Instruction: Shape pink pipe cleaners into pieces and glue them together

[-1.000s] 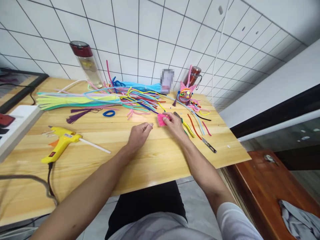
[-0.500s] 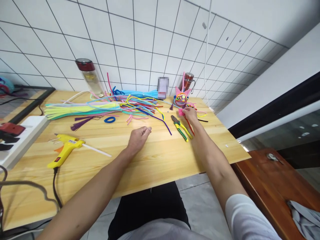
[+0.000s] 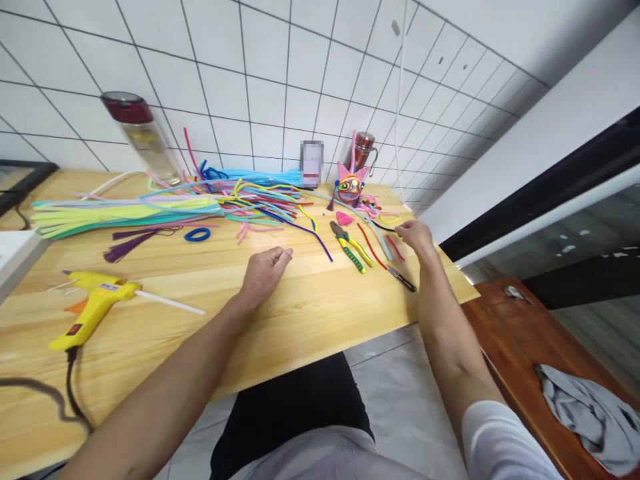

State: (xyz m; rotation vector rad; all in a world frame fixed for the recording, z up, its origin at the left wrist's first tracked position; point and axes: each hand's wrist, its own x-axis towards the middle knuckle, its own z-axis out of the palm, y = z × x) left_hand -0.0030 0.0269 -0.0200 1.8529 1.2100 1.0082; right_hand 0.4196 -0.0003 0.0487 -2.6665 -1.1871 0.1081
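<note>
My left hand (image 3: 267,270) is closed in a loose fist over the front middle of the table; whatever its fingers may hold is hidden. On the right, my right hand (image 3: 415,236) pinches the end of a black pipe cleaner (image 3: 386,228) lying on the wood. Left of it are a pink folded piece (image 3: 345,218), a light blue pipe cleaner (image 3: 384,245) and a red one (image 3: 371,245). Yellow-green pliers (image 3: 353,250) and small black-handled snips (image 3: 401,279) lie nearer me. Behind stands a pink, horned pipe-cleaner figure (image 3: 351,188) with big eyes.
A large heap of coloured pipe cleaners (image 3: 130,212) stretches along the back. At left lie a yellow glue gun (image 3: 95,300), a blue coil (image 3: 197,234) and purple tassels (image 3: 125,248). A glass bottle (image 3: 147,143), a phone (image 3: 311,163) and a red flask (image 3: 361,152) stand by the wall.
My right hand has left the pink piece and moved right to the black pipe cleaner, uncovering the snips. The camera view has shifted; my left hand stays closed in the same pose.
</note>
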